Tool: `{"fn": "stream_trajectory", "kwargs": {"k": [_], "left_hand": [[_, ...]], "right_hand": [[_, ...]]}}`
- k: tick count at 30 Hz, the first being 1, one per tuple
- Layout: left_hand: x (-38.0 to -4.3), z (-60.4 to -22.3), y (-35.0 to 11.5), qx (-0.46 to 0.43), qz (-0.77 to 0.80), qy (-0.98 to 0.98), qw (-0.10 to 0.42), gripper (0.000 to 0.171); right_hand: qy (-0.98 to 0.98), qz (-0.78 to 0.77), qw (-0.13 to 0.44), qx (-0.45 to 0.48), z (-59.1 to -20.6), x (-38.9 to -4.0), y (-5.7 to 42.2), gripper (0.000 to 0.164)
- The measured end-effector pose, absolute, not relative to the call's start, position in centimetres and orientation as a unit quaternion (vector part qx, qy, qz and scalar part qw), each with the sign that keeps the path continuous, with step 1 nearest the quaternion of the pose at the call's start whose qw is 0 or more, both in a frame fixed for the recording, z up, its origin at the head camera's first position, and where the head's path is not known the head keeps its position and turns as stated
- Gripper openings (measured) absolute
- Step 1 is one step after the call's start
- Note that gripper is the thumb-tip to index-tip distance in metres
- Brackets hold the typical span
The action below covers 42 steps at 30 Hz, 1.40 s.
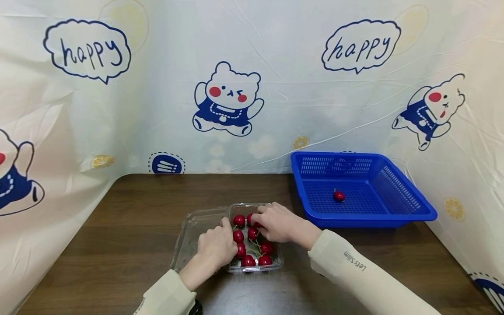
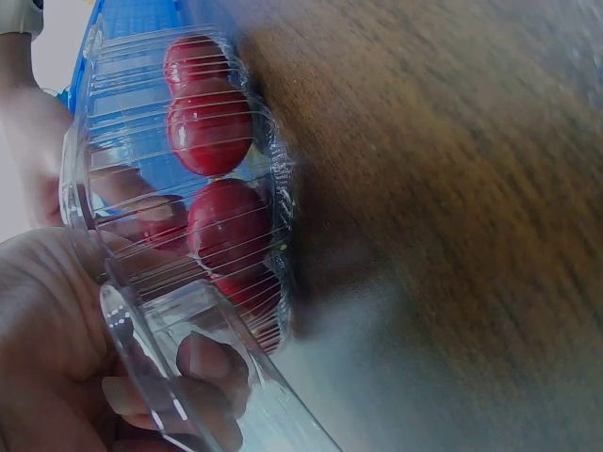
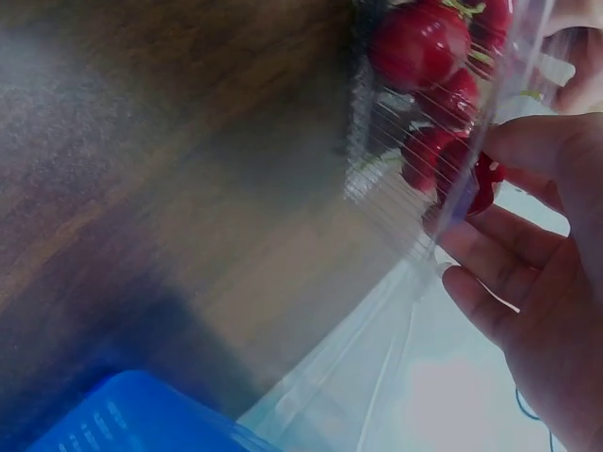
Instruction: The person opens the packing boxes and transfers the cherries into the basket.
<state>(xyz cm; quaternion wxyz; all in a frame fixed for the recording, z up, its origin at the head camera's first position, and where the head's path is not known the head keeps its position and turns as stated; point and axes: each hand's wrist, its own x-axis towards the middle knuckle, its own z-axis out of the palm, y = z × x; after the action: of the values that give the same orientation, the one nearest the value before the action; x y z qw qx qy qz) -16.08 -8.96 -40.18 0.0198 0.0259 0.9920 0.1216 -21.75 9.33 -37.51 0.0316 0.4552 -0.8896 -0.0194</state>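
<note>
A clear plastic clamshell box (image 1: 280, 262) lies opened on the table, its lid (image 1: 189, 236) folded out to the left. Several dark red cherries (image 1: 248, 261) with green stems sit inside the box. My left hand (image 1: 216, 246) grips the box at the hinge side; some of its fingers (image 2: 212, 363) show through the clear plastic. Inside the far right part of the box, my right hand (image 1: 275, 222) pinches a cherry (image 3: 482, 185) between thumb and fingers. The hand partly covers that cherry in the head view.
A blue plastic basket (image 1: 393, 217) stands at the back right, with one cherry (image 1: 339, 196) on its floor. The brown wooden table (image 1: 118, 245) meets a printed cloth backdrop (image 1: 275, 52) along its far edge.
</note>
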Motion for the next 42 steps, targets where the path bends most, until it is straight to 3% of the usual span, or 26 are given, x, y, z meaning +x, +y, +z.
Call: {"fn": "stream_trajectory", "kwargs": {"k": [42], "left_hand": [[-16.0, -40.1, -8.9, 0.028, 0.119, 0.992, 0.018, 0.036]], "right_hand": [[-0.915, 0.051, 0.096, 0.388, -32.5, -23.8, 13.6, 0.021]]}}
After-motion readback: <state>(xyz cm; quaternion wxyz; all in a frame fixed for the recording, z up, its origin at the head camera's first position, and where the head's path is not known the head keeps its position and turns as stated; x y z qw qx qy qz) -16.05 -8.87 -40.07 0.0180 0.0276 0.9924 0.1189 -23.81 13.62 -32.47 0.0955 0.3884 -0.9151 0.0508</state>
